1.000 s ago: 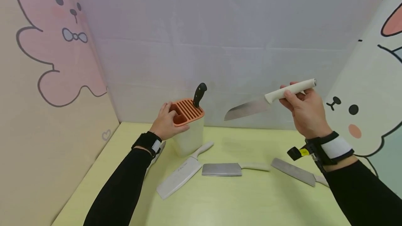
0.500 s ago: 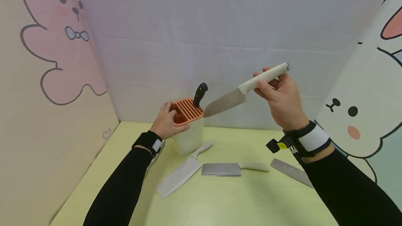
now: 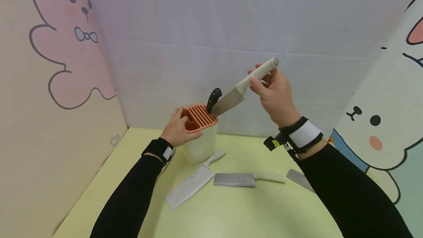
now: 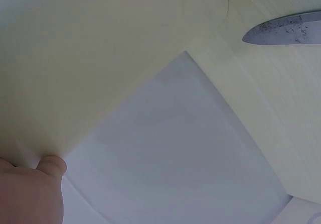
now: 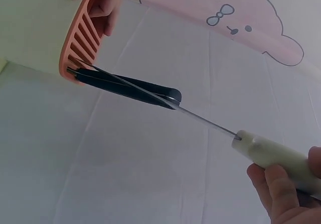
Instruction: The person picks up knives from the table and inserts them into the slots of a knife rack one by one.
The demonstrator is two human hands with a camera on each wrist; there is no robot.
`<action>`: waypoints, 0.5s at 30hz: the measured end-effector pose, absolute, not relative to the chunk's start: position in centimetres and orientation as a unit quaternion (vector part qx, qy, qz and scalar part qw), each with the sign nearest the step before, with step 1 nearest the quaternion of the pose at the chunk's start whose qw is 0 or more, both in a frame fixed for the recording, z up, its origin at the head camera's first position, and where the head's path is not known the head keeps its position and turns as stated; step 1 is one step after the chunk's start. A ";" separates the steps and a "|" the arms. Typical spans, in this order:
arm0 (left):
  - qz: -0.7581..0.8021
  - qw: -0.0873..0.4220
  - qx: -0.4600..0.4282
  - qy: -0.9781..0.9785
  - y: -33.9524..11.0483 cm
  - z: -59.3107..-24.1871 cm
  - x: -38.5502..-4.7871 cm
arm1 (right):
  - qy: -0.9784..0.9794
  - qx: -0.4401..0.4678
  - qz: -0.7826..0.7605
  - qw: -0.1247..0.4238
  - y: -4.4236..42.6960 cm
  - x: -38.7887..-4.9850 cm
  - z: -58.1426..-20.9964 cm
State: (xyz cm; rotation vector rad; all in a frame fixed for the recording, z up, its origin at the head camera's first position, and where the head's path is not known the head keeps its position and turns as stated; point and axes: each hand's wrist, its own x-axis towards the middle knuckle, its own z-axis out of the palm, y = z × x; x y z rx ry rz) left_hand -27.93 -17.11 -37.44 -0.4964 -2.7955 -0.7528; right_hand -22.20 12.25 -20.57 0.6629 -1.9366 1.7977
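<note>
My left hand point(image 3: 175, 129) grips the left rim of a cream knife block point(image 3: 202, 144) with an orange slotted top, fingers over its larger compartment and thumb outside. In the slots stands a knife with a black handle point(image 3: 214, 99). My right hand point(image 3: 275, 94) holds a kitchen knife point(image 3: 229, 102) by its white handle, blade slanting down to the left. In the right wrist view, that blade's tip meets the orange top point(image 5: 83, 38) beside the black handle point(image 5: 125, 86); whether it has entered a slot, I cannot tell. The left wrist view shows only part of the left hand point(image 4: 35, 189).
On the yellow table point(image 3: 238, 216) lie a wide cleaver point(image 3: 190, 187) and a smaller cleaver point(image 3: 234, 180). Another blade point(image 3: 299, 179) is partly behind my right arm. A pointed blade point(image 4: 283, 30) lies near my left wrist. A pale wall point(image 3: 231, 17) rises behind the block.
My right hand has moved left with the white-handled knife, bringing its tip to the block's top and tilting the handle more upright. My left hand keeps its place on the block.
</note>
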 end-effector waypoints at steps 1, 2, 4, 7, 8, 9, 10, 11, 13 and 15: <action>-0.255 0.102 -0.168 -0.947 -17.1 -37.5 -27.9 | -0.700 0.240 0.640 0.209 12.1 -22.3 -20.6; -0.256 0.102 -0.169 -0.946 -17.0 -37.5 -27.9 | -0.705 0.241 0.633 0.210 12.0 -22.3 -20.7; -0.255 0.104 -0.169 -0.946 -17.0 -37.5 -28.0 | -0.716 0.246 0.617 0.215 11.7 -22.4 -20.8; -0.256 0.109 -0.172 -0.945 -17.0 -37.7 -28.0 | -0.730 0.260 0.589 0.230 11.4 -22.5 -21.0; -0.255 0.110 -0.173 -0.945 -17.0 -37.7 -28.1 | -0.734 0.265 0.579 0.235 11.3 -22.5 -21.1; -0.256 0.110 -0.174 -0.945 -17.0 -37.7 -28.1 | -0.738 0.271 0.569 0.242 11.1 -22.6 -21.2; -0.256 0.110 -0.174 -0.944 -17.1 -37.7 -28.0 | -0.741 0.277 0.559 0.249 11.0 -22.6 -21.3; -0.256 0.110 -0.175 -0.944 -17.1 -37.7 -28.0 | -0.743 0.284 0.551 0.255 10.8 -22.7 -21.4; -0.256 0.107 -0.172 -0.945 -17.1 -37.5 -27.8 | -0.746 0.296 0.535 0.262 10.4 -22.8 -21.5; -0.259 0.104 -0.171 -0.945 -17.0 -37.4 -27.6 | -0.751 0.305 0.522 0.265 9.9 -23.0 -21.6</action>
